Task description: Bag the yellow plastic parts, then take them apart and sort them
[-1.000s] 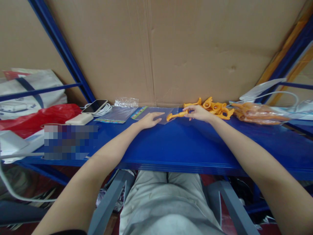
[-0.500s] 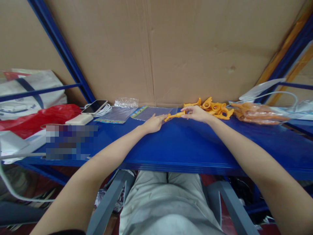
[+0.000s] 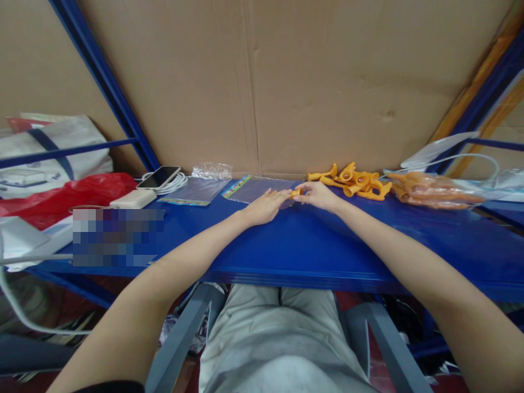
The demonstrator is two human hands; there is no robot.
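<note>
My right hand [image 3: 317,195] pinches a small orange plastic piece [image 3: 296,192] at the edge of a clear plastic bag [image 3: 256,188] that lies flat on the blue shelf [image 3: 311,240]. Only the end of the piece shows between my fingers. My left hand [image 3: 265,207] rests on the bag's near right corner, fingers spread, its fingertips meeting the orange piece. A pile of several loose orange plastic pieces [image 3: 354,180] lies just right of my right hand, against the cardboard wall.
A second clear bag [image 3: 195,191], a crumpled clear wrapper [image 3: 212,171], a phone [image 3: 159,177] on a white cable and a white charger block [image 3: 133,199] lie to the left. A red bag [image 3: 61,197] sits far left. A clear sack of orange pieces [image 3: 429,189] lies right.
My right hand moved left with the orange piece toward the bag, so less of the piece shows. My left hand shifted right along the bag to meet it.
</note>
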